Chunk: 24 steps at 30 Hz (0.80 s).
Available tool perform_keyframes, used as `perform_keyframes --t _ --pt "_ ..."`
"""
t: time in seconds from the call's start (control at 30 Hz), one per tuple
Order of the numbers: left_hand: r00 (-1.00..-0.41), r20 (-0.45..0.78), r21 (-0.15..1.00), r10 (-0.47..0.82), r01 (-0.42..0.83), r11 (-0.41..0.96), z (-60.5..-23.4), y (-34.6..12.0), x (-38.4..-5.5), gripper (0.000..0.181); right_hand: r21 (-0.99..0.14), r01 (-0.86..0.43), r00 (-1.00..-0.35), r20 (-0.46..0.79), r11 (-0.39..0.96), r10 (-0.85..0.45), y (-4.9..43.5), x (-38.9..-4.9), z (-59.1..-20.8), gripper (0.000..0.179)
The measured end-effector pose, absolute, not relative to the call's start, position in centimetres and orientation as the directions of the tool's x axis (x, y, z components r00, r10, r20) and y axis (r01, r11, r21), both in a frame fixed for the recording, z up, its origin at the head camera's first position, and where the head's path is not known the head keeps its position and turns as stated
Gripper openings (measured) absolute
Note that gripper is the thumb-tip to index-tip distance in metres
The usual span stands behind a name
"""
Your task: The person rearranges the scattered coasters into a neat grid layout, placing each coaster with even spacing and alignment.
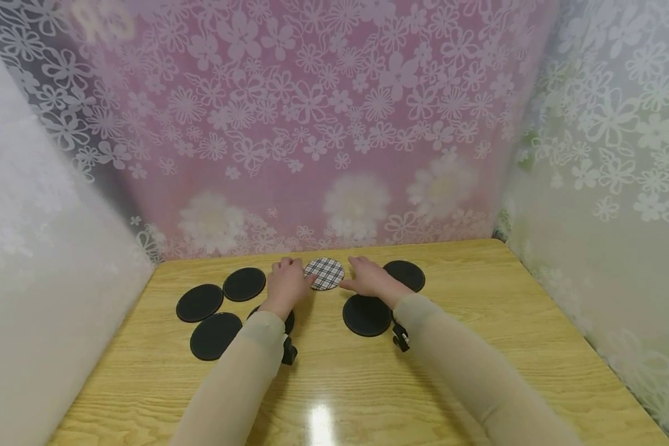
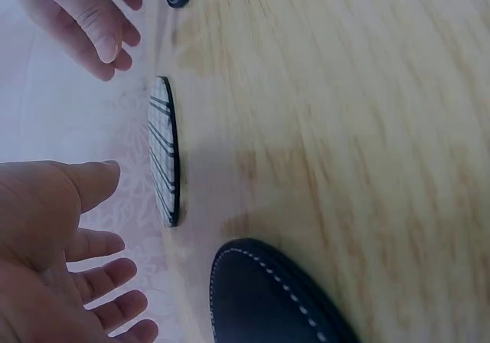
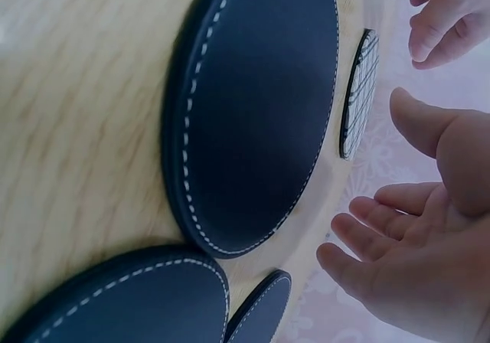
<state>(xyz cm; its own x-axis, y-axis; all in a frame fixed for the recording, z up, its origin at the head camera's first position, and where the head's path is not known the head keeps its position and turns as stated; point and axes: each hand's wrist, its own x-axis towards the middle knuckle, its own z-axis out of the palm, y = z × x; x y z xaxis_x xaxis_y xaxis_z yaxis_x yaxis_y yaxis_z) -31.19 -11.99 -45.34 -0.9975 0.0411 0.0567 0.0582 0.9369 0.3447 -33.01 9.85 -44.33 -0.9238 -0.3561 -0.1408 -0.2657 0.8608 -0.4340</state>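
Observation:
A round coaster (image 1: 324, 274) with a white and black plaid face lies flat near the table's back edge. To its left is my left hand (image 1: 288, 286), the thumb pointing toward the coaster's rim. My right hand (image 1: 370, 279) hovers on the other side, fingers spread and apart from it. In the left wrist view the left hand (image 2: 46, 236) holds nothing. The right wrist view shows the right hand (image 3: 429, 236) with loosely extended fingers and an unfilled palm. A black stitched coaster (image 1: 366, 314) sits just below the right hand; another black coaster (image 1: 404, 275) is partly behind it.
On the left lie several more black coasters (image 1: 199, 303), one of them (image 1: 288, 319) partly covered by my left forearm. The wooden table (image 1: 345, 378) meets flower-patterned curtains (image 1: 312, 124) at the back and sides. A black wrist device (image 1: 401, 337) is on the right arm.

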Motion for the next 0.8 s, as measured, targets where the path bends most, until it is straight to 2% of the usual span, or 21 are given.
perform_keyframes --t 0.2,0.33,0.53,0.8 --pt "-0.999 0.041 0.345 0.025 0.038 0.938 -45.6 -11.8 -31.6 0.053 -0.396 -0.246 -0.934 -0.147 0.885 -0.325 9.5 -33.4 -44.6 0.078" --pt "-0.999 0.041 0.374 0.032 0.045 0.926 -45.9 -11.6 -32.2 0.056 -0.398 -0.239 -0.938 -0.141 0.885 -0.317 9.2 -33.8 -44.8 0.074" --pt "-1.0 -0.009 0.408 0.023 0.017 0.913 -46.4 -11.3 -32.5 0.058 -0.374 -0.24 -0.94 -0.141 0.896 -0.311 8.6 -34.4 -45.4 0.062" --pt "-1.0 -0.027 0.388 0.015 0.004 0.922 -46.6 -11.4 -32.7 0.056 -0.349 -0.213 -0.956 -0.118 0.913 -0.268 7.8 -34.9 -45.9 0.052"
